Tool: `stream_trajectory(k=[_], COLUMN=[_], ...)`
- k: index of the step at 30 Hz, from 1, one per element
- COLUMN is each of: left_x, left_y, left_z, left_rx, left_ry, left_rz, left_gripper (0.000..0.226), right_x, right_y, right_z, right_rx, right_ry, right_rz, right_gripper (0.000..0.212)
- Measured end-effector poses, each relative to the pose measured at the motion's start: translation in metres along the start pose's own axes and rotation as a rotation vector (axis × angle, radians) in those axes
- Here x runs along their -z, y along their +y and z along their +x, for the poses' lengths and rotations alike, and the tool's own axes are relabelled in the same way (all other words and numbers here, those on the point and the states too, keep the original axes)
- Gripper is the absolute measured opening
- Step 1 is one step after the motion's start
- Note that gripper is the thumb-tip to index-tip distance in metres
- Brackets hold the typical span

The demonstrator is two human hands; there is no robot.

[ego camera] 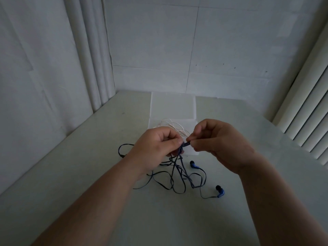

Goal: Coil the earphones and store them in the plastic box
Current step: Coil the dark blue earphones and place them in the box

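L hand (156, 144) and R hand (218, 141), just in front of plastic box (173, 107), each pinch blue earphones (193, 165) cable, fingers curled. Remaining cable lies tangled in front of box. White earphones (174, 126) sit inside box.

dim, flat, bluish light, soft faint shadows, slight overall blur, wide-angle bending at the edges.

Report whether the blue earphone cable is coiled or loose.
Loose: the blue cable sprawls in tangled loops on the table; the left hand and right hand pinch just one part.

A pale table (88, 157), white walls (159, 41) behind, slatted blinds (310, 112) at right.
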State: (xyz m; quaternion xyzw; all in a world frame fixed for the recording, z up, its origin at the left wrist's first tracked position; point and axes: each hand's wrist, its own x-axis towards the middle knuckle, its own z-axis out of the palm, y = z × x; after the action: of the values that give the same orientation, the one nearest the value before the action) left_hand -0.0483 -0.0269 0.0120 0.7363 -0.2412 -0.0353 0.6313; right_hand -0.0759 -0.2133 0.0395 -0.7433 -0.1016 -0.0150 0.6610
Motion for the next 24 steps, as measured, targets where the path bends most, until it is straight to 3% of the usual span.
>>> stream_trajectory(k=[9,13,16,20,24], left_x=[-0.003,-0.003,-0.003,-0.003,-0.005], left_y=[0.001,0.000,0.000,-0.001,-0.001], left_z=[0.001,0.002,0.002,0.003,0.003], left_rx=[0.153,0.168,0.143,0.117,0.123], left_ry=[0.155,0.223,0.274,0.306,0.290], left_rz=[-0.183,-0.245,-0.230,-0.229,-0.261], left_gripper=[0.012,0.011,0.009,0.007,0.009], right_x=[-0.016,-0.017,-0.023,-0.032,-0.038], right_y=[0.007,0.007,0.007,0.008,0.012], right_z=[0.005,0.005,0.003,0.003,0.003], right_rx=[0.033,-0.001,-0.046,-0.040,0.012], right_ry=[0.119,0.073,-0.019,0.021,0.103], right_rz=[0.004,-0.165,-0.259,-0.303,-0.280], right_gripper=[0.020,0.016,0.021,0.045,0.036])
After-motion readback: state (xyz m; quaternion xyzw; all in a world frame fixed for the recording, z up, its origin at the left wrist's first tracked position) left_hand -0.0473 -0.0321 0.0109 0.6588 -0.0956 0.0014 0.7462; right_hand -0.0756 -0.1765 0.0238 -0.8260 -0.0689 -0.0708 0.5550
